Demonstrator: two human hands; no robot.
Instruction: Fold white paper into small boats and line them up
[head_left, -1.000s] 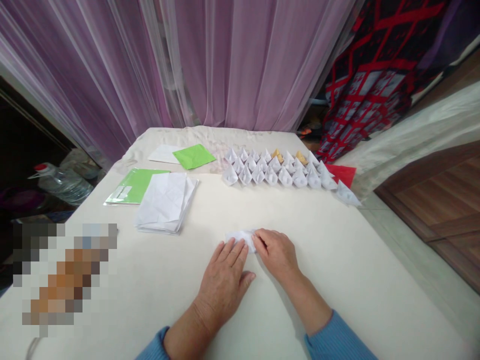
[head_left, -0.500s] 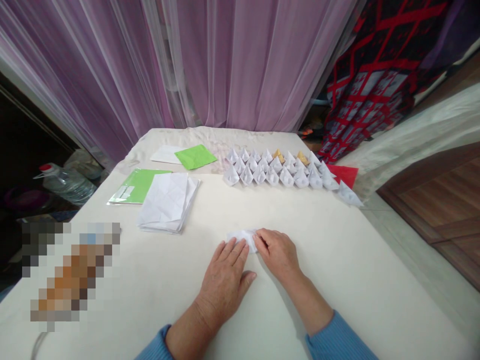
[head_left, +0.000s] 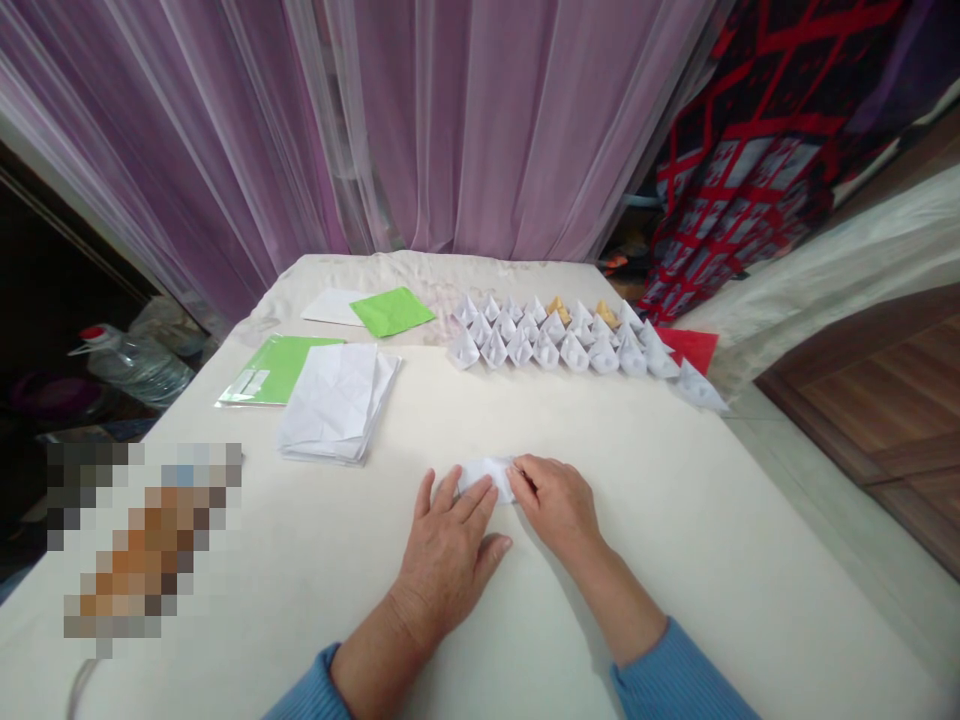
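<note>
A small folded piece of white paper (head_left: 484,477) lies flat on the table in front of me. My left hand (head_left: 452,550) rests palm down with its fingers spread, fingertips pressing on the paper's near left part. At the paper's right end, my right hand (head_left: 559,505) has its fingers curled and pinches the edge. Beyond stand rows of folded paper boats (head_left: 547,350), mostly white, with two yellow ones in the back row.
Left of the hands lies a stack of white sheets (head_left: 330,400), over a green pack (head_left: 277,370) in clear wrap. A green sheet (head_left: 392,312) lies further back. A red paper (head_left: 690,350) sits by the boats at right. A blurred-out object (head_left: 150,550) is at the near left.
The fingers of my left hand have spread wider, and its outer fingers have shifted left off the paper. My right hand stays at the paper's right end.
</note>
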